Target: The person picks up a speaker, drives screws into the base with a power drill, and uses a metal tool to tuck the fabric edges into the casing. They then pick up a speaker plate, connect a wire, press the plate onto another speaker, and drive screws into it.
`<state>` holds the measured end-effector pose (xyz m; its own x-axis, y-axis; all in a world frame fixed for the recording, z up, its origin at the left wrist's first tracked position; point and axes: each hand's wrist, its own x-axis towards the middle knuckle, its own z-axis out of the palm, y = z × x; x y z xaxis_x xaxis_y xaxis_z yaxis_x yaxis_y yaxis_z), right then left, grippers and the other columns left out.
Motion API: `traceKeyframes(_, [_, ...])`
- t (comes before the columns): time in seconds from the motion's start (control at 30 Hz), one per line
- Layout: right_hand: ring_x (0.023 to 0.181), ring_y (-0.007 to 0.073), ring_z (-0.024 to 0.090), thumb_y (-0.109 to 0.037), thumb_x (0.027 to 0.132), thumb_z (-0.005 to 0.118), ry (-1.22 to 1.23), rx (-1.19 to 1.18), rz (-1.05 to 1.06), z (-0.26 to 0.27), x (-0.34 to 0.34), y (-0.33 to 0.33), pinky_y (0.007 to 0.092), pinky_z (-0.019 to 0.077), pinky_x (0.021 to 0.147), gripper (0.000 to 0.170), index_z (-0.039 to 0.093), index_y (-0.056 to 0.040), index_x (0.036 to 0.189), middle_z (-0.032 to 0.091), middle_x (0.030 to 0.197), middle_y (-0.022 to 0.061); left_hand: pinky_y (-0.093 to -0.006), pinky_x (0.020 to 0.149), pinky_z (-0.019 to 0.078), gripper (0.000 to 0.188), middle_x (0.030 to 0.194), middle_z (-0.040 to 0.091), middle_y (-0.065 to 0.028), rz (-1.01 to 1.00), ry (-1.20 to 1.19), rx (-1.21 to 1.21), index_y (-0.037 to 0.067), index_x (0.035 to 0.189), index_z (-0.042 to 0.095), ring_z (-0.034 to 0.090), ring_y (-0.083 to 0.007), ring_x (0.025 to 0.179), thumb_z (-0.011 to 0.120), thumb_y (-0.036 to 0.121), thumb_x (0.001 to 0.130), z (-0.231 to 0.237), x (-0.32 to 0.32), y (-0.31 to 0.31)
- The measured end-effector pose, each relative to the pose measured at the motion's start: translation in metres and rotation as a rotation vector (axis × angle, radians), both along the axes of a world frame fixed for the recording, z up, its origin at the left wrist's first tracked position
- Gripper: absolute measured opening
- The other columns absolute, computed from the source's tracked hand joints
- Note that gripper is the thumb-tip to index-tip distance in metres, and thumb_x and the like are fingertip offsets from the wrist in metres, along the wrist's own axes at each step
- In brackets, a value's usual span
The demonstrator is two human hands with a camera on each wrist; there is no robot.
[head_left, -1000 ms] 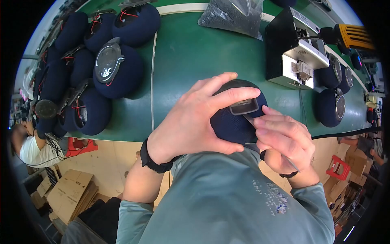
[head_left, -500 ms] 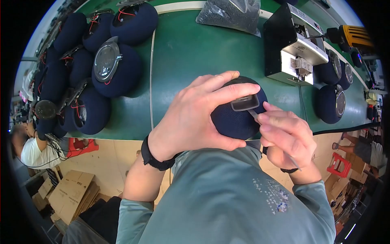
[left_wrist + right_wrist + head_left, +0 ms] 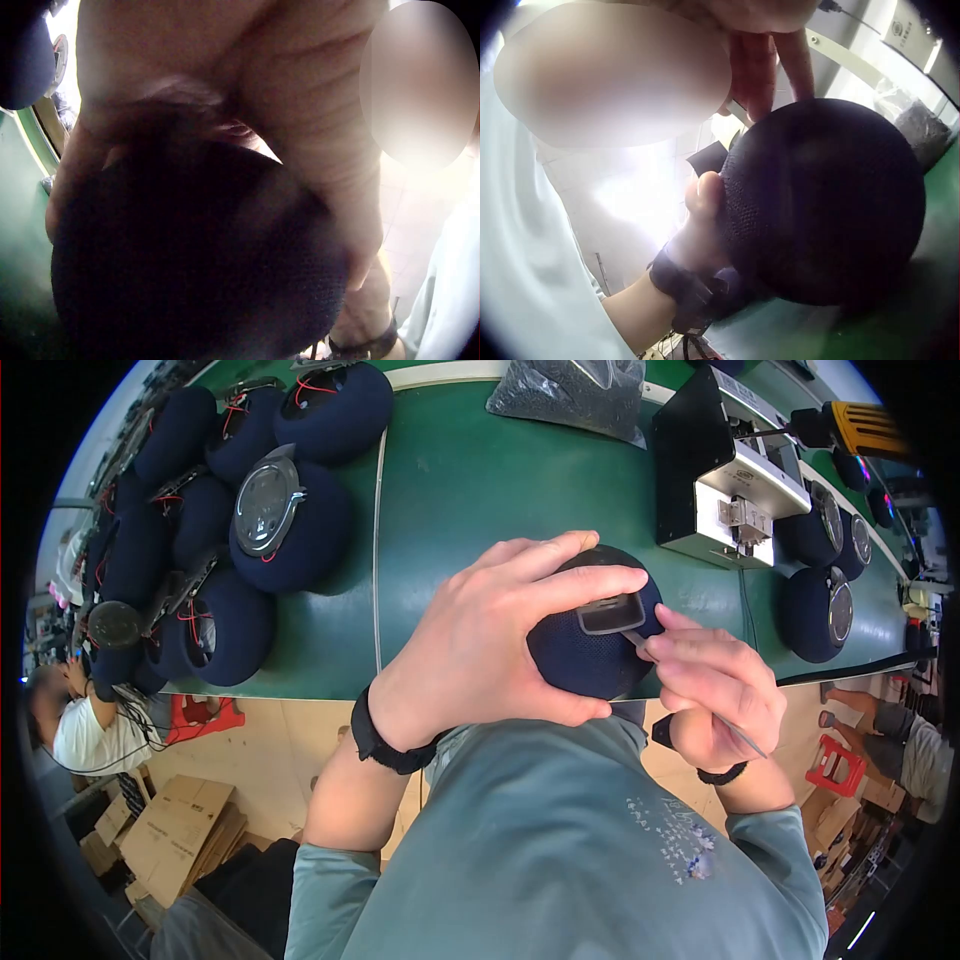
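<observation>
A dark blue, fabric-covered round body (image 3: 585, 660) is held at the table's near edge. The left hand (image 3: 480, 630) grips it from the left, thumb low and fingers across the top; in the left wrist view the rounded body (image 3: 202, 255) fills the space under that hand (image 3: 225, 75). On its upper face sits a grey rectangular frame (image 3: 612, 614) with a dark recess. Between thumb and fingers the right hand (image 3: 725, 685) pinches a thin metal tool (image 3: 740, 734), whose flat tip meets the frame's lower right corner. The right wrist view shows the body (image 3: 825, 202) beside the right fingers (image 3: 757, 67).
Several dark blue round bodies (image 3: 310, 530) with red wires and clear discs crowd the table's left side. A metal-and-black device (image 3: 705, 480) stands at the right, a yellow-and-black tool (image 3: 865, 432) beyond it. A bag of dark bits (image 3: 570, 398) lies at the back; more round bodies (image 3: 805, 625) stand far right.
The tool's tip has come up to the frame's corner from just below it, and the right hand has shifted slightly right. The left hand keeps its grip, with the body moved slightly right.
</observation>
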<state>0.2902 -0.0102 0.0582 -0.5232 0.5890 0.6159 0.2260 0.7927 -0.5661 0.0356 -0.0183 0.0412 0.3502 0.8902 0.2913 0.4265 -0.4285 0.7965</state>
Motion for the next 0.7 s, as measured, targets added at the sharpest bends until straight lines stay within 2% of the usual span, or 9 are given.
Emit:
traceKeyframes(0.17, [0.094,0.03,0.081,0.006,0.077,0.085,-0.103,0.115,0.0,0.004,-0.005,0.001,0.0517,0.069,0.097,0.034,0.079,-0.0021,0.11,0.081,0.107,0.0133,-0.0484,0.11,0.0558,0.09,0.152,0.069,-0.0197,-0.013,0.007,-0.005,0.021,0.143,0.078,0.07,-0.0392,0.129,0.103,0.028,0.057,0.001,0.0,-0.001])
traceKeyframes(0.27, [0.097,0.0321,0.081,0.005,0.083,0.085,-0.13,0.116,0.001,0.006,-0.003,0.0,0.0555,0.0691,0.097,0.024,0.078,-0.0026,0.105,0.079,0.103,0.014,-0.0484,0.11,0.056,0.09,0.153,0.068,-0.0177,-0.01,0.042,0.006,0.022,0.143,0.078,0.069,-0.0392,0.13,0.104,0.028,0.057,0.006,0.0,-0.002])
traceKeyframes(0.37, [0.088,0.0291,0.077,0.005,0.092,0.079,0.159,0.027,0.105,-0.001,-0.001,-0.003,0.0585,0.0696,0.094,0.012,0.075,-0.0025,0.1,0.075,0.097,0.0135,-0.0484,0.11,0.0571,0.09,0.154,0.068,-0.0158,-0.028,0.046,0.018,0.022,0.142,0.078,0.068,-0.0388,0.129,0.104,0.029,0.056,0.003,-0.002,0.001])
traceKeyframes(0.43, [0.076,0.0253,0.069,0.005,0.102,0.067,0.881,0.15,0.003,0.002,-0.022,-0.003,0.0611,0.07,0.091,0.008,0.07,-0.0019,0.101,0.071,0.092,0.0138,-0.0482,0.109,0.0582,0.089,0.154,0.067,-0.0149,-0.033,0.049,0.063,0.023,0.141,0.078,0.067,-0.0385,0.129,0.103,0.029,0.057,0.003,-0.004,0.006])
traceKeyframes(0.47, [0.068,0.0215,0.061,0.003,0.107,0.06,0.463,-0.026,-0.053,0.019,0.015,0.003,0.056,0.0698,0.082,0.008,0.066,-0.002,0.103,0.07,0.091,0.0125,-0.0499,0.109,0.0588,0.086,0.159,0.063,-0.013,-0.032,0.106,0.076,0.03,0.138,0.079,0.063,-0.0413,0.136,0.103,0.032,0.056,0.006,-0.004,0.005])
traceKeyframes(0.5, [0.066,0.0286,0.063,-0.003,0.108,0.062,0.107,-0.128,-0.432,0.032,0.016,0.002,0.0502,0.0648,0.074,0.01,0.064,-0.0006,0.098,0.07,0.087,0.0153,-0.0499,0.109,0.0588,0.086,0.159,0.063,-0.013,-0.031,0.112,0.089,0.03,0.138,0.079,0.063,-0.0413,0.136,0.103,0.032,0.056,0.006,-0.006,0.003])
traceKeyframes(0.57, [0.072,0.0375,0.07,-0.007,0.106,0.067,-0.367,-0.428,-0.489,0.036,0.012,0.029,0.0489,0.0593,0.071,0.012,0.064,0.001,0.097,0.071,0.085,0.0195,-0.0554,0.111,0.0578,0.082,0.165,0.058,-0.0105,-0.094,0.38,0.331,0.038,0.135,0.079,0.056,-0.0469,0.143,0.102,0.037,0.056,0.001,-0.007,-0.004])
traceKeyframes(0.63, [0.08,0.0433,0.074,-0.008,0.102,0.071,-0.805,-0.277,-0.501,-0.022,0.033,0.043,0.0519,0.0593,0.073,0.012,0.066,0.0027,0.098,0.071,0.083,0.0232,-0.0621,0.113,0.0556,0.076,0.167,0.055,-0.0092,-0.116,0.458,0.427,0.042,0.132,0.079,0.051,-0.0512,0.146,0.1,0.041,0.059,-0.009,-0.005,-0.012])
traceKeyframes(0.7, [0.111,0.0467,0.071,-0.009,0.099,0.075,-0.928,-0.28,-0.502,-0.038,0.028,0.037,0.0543,0.0577,0.087,0.022,0.065,0.0041,0.112,0.073,0.12,0.0254,-0.0632,0.115,0.0528,0.071,0.168,0.055,-0.0102,-0.072,0.353,0.316,0.042,0.133,0.08,0.051,-0.0516,0.146,0.099,0.041,0.065,-0.014,-0.008,-0.02])
